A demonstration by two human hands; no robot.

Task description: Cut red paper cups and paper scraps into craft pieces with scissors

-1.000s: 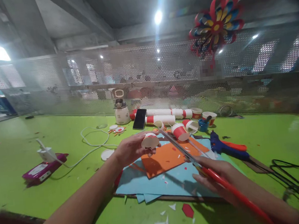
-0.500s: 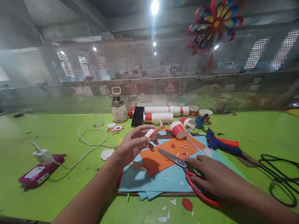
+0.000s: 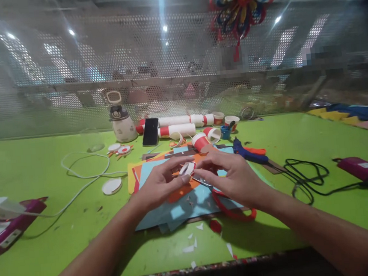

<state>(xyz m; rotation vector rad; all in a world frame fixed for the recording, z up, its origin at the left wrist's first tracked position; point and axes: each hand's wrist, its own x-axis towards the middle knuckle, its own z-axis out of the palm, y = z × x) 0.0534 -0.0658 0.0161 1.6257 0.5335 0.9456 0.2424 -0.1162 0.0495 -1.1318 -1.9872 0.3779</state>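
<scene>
Above the stacked coloured paper (image 3: pixel 177 213), my left hand (image 3: pixel 157 184) pinches a small curved white and red piece of paper cup (image 3: pixel 186 169). From the other side my right hand (image 3: pixel 234 174) has its fingers closed at the piece's right edge; its fingertips are partly hidden. Under the right hand, red-handled scissors (image 3: pixel 235 213) lie on the paper, their blades partly covered. Just beyond the hands a red and white paper cup (image 3: pixel 201 142) lies tipped, with another cut cup (image 3: pixel 212 134) behind it.
A blue glue gun (image 3: pixel 249 153) lies right, its black cord reaching a purple power strip (image 3: pixel 367 171). Another purple strip (image 3: pixel 14 226) holds a white charger at left. Behind stand a bottle (image 3: pixel 123 125), phone (image 3: pixel 150 131) and paper-cup tubes (image 3: pixel 177 131). Paper scraps (image 3: pixel 189 249) litter the front.
My right hand has left the scissors on the paper and come up to the cup piece. My left hand still holds the piece. The view has shifted to the right.
</scene>
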